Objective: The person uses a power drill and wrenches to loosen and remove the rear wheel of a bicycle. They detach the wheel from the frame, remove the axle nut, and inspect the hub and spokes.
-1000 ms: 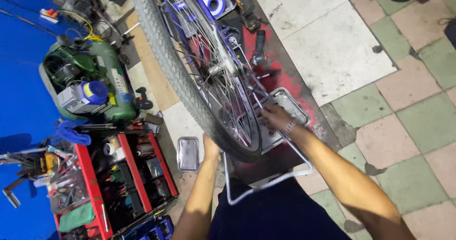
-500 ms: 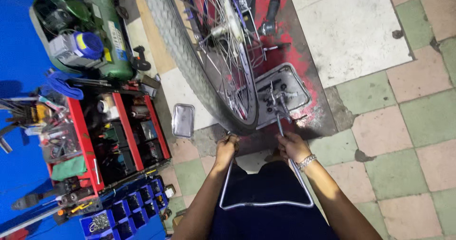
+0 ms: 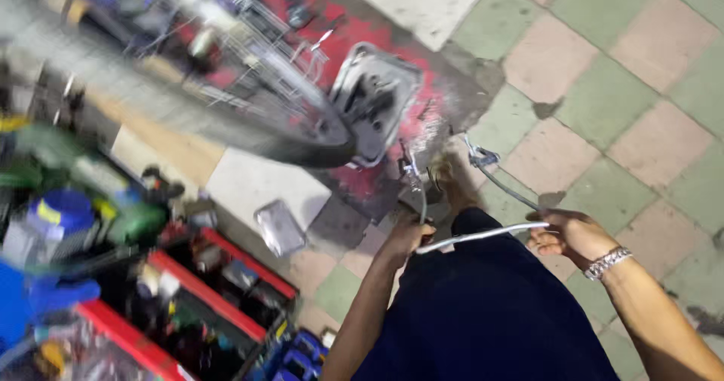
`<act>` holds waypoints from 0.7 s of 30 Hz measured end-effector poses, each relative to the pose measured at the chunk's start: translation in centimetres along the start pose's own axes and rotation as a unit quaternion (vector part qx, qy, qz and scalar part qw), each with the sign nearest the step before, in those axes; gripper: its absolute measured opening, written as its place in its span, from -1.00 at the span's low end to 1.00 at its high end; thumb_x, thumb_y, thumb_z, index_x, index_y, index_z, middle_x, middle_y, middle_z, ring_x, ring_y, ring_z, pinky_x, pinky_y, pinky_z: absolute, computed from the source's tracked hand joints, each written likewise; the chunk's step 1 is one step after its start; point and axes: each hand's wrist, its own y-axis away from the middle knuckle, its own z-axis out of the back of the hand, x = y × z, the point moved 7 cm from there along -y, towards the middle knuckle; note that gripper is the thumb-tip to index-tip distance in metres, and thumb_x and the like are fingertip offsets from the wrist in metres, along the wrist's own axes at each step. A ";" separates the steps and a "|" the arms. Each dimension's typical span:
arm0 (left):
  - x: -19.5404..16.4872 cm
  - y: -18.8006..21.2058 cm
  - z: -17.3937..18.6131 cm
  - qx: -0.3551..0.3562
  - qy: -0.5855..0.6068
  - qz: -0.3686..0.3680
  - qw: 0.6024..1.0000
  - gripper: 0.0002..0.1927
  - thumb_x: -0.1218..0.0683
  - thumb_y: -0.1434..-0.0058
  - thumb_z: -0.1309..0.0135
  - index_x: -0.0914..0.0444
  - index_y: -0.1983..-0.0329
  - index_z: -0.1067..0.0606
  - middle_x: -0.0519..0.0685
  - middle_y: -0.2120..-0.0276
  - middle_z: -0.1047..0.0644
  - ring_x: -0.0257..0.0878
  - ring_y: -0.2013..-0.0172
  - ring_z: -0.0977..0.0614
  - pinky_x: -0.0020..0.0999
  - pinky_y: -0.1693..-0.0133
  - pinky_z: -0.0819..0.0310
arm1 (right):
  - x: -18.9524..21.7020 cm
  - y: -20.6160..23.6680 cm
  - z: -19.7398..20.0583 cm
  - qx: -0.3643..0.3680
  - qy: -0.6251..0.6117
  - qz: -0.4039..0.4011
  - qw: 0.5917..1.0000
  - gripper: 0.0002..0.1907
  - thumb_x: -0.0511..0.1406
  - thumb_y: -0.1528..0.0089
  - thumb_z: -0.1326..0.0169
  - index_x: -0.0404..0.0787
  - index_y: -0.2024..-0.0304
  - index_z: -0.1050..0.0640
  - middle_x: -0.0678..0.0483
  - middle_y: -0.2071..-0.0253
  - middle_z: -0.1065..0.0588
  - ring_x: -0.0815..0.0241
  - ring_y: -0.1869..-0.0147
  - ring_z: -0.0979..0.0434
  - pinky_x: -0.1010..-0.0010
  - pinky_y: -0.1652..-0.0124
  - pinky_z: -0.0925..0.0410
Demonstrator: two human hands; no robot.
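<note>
Covering the ground: a floor [image 3: 656,72] of green and pink tiles, with a red-stained patch near its middle.
Wheel: a bicycle wheel [image 3: 226,102], blurred, slants across the upper left above the floor.
Toolbox: a red toolbox [image 3: 188,298] stands open at lower left, its trays full of small parts too blurred to name.
Tray: a metal tray [image 3: 373,98] lies on the red patch, just beside the wheel's rim.
Left hand: the left hand [image 3: 407,238] has its fingers closed round the bent metal rod [image 3: 483,235].
Right hand: the right hand [image 3: 569,234] has its fingers wrapped round the rod's other end; a metal watch sits at that wrist.
Rod: it spans between both hands above the dark lap, both arms rising toward small fittings.
</note>
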 end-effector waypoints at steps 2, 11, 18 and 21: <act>-0.3 -1.7 -2.7 0.034 0.023 0.069 0.997 -0.83 0.15 -0.24 -0.08 0.40 0.36 -0.52 -0.02 0.57 -0.52 -0.28 0.59 -0.52 -0.31 0.54 -0.35 | -1.0 2.1 2.7 -0.058 -0.061 -0.017 0.996 -0.59 -0.34 -0.41 0.23 -0.53 -0.15 -0.46 -0.20 0.14 -0.55 -0.03 0.16 -0.63 0.22 0.15 -0.46; 0.6 -16.8 -14.4 0.026 -0.311 -0.074 0.947 -0.79 0.08 -0.34 0.08 0.29 0.17 -0.52 0.13 0.30 -0.53 -0.04 0.39 -0.54 -0.14 0.37 -0.41 | -3.7 -7.6 12.7 -0.044 -0.379 0.100 0.919 -0.58 -0.41 -0.37 0.33 -0.70 -0.11 -0.35 -0.35 -0.09 -0.50 -0.17 -0.13 -0.59 0.26 -0.12 -0.41; 6.5 -23.8 -21.7 -0.099 -0.302 0.083 0.945 -0.72 -0.01 -0.38 0.01 0.32 0.20 -0.50 0.12 0.43 -0.47 -0.04 0.38 -0.53 -0.17 0.24 -0.39 | 7.7 -23.1 24.7 -0.093 -0.396 0.110 0.907 -0.69 -0.40 -0.40 0.23 -0.44 -0.09 -0.44 -0.23 0.00 -0.57 -0.07 0.03 -0.61 0.16 0.04 -0.51; 11.1 -24.4 -26.2 -0.162 -0.095 0.185 0.965 -0.79 0.06 -0.23 -0.08 0.28 0.18 -0.57 0.05 0.49 -0.57 -0.17 0.52 -0.56 -0.24 0.42 -0.40 | 10.7 -28.9 29.6 -0.042 -0.474 0.100 0.874 -0.73 -0.36 -0.40 0.25 -0.38 -0.04 -0.41 -0.22 0.06 -0.59 -0.10 0.04 -0.64 0.15 0.06 -0.55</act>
